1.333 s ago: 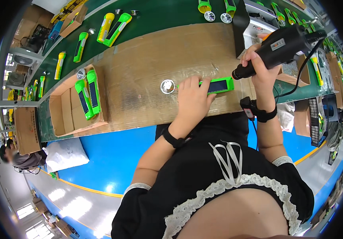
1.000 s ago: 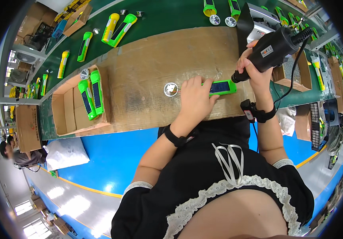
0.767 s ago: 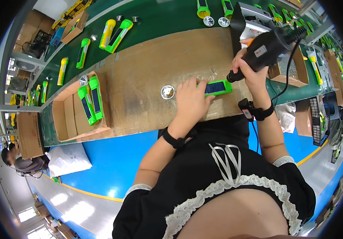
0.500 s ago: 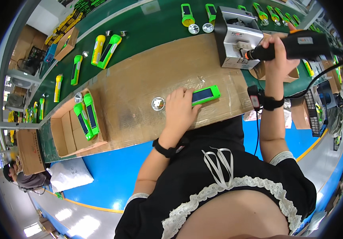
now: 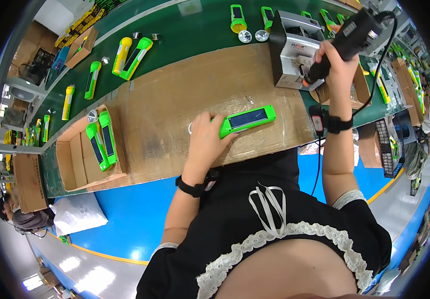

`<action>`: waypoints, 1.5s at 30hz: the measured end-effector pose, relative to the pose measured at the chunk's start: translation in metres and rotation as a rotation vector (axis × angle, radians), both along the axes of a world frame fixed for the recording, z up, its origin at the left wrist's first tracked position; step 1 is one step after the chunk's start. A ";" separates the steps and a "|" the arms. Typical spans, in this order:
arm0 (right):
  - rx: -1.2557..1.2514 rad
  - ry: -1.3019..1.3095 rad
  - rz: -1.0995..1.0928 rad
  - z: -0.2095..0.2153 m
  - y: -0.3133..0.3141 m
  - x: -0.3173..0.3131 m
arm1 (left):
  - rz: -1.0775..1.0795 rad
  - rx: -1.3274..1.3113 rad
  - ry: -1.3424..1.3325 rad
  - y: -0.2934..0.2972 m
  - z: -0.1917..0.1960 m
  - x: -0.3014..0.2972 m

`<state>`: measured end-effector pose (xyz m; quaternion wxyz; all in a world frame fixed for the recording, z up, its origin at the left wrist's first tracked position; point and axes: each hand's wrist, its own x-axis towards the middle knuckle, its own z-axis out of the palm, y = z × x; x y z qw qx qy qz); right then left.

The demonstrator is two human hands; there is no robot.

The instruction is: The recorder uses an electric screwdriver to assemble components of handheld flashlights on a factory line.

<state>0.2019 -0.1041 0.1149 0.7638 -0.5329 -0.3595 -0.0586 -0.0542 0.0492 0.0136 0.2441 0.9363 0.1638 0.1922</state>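
A green flashlight body [image 5: 249,119] with a dark solar panel lies on the cardboard-covered bench. My left hand [image 5: 206,137] is closed round its left end, thumb on the near edge and index finger on the far one. Under those fingers a clear round reflector [image 5: 190,128] is mostly hidden, with only its left rim showing. My right hand [image 5: 338,60] grips a black electric screwdriver [image 5: 349,40], tilted with its orange-ringed tip down. That tip is close to the front of a silver-and-black screw feeder [image 5: 300,55]; whether they touch I cannot tell.
At the left, an open cardboard box [image 5: 73,167] holds two green flashlights [image 5: 103,142]. More flashlights [image 5: 130,59] and reflectors [image 5: 245,36] stand along the green bench [image 5: 190,35]. A black cable [image 5: 385,65] hangs from the screwdriver. Far left, another person [image 5: 20,214] is partly visible.
My left hand has slid left along the flashlight, uncovering more of the panel and covering the reflector. The screwdriver has swung from nearly level to steeply tilted, its tip a little lower.
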 end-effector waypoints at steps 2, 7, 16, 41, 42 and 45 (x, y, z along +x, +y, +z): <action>0.055 0.184 0.198 -0.002 -0.003 -0.020 | 0.022 -0.004 -0.028 -0.003 -0.002 0.002; 0.166 0.133 0.424 -0.024 0.006 -0.094 | 0.058 -0.001 -0.070 -0.009 -0.004 0.008; 0.014 0.009 0.506 -0.035 0.031 -0.145 | 0.142 -0.004 -0.085 -0.015 -0.005 0.007; -0.150 -0.168 0.478 -0.051 0.051 -0.153 | 0.069 0.016 -0.040 -0.008 -0.008 0.007; -0.147 -0.168 0.467 -0.053 0.051 -0.153 | 0.045 0.013 -0.056 -0.006 -0.008 0.007; -0.240 -0.061 0.294 -0.063 0.047 -0.148 | -0.001 0.026 -0.085 -0.007 -0.007 0.010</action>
